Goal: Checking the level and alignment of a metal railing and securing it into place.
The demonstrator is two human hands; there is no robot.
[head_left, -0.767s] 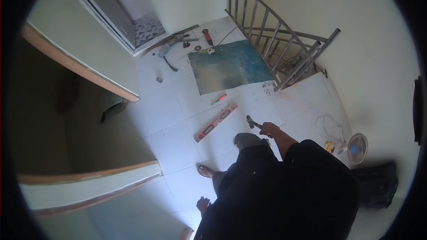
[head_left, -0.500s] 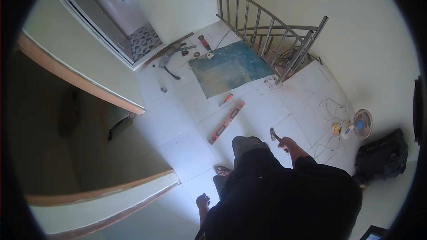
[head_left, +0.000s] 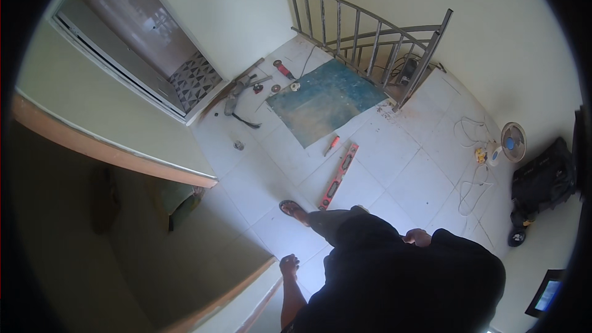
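Observation:
Below the middle of the view, my left hand [head_left: 288, 264] hangs by the end of the low wall. Its fingers are loosely bent and a little apart, with nothing visible in them. My right hand [head_left: 418, 237] is closed close to my body, partly covered by my dark shirt. It held a hammer a moment ago; the tool is now hidden. On the tiles ahead lies a red spirit level [head_left: 338, 177], and an orange-handled tool [head_left: 332, 145] rests just beyond it. My sandalled foot [head_left: 291, 208] is left of the level.
A blue-green sheet [head_left: 327, 98] covers tiles before a metal stair railing [head_left: 357, 21]. Beside it are a red angle grinder [head_left: 283, 69] and a grey bag [head_left: 232, 102]. At right stand a fan [head_left: 513, 142], loose cable and a black bag [head_left: 542, 176]. The low wall [head_left: 246, 293] borders my left.
My right hand has drawn in against my body, and the hammer has gone out of sight. One foot has stepped forward and left. The view has shifted.

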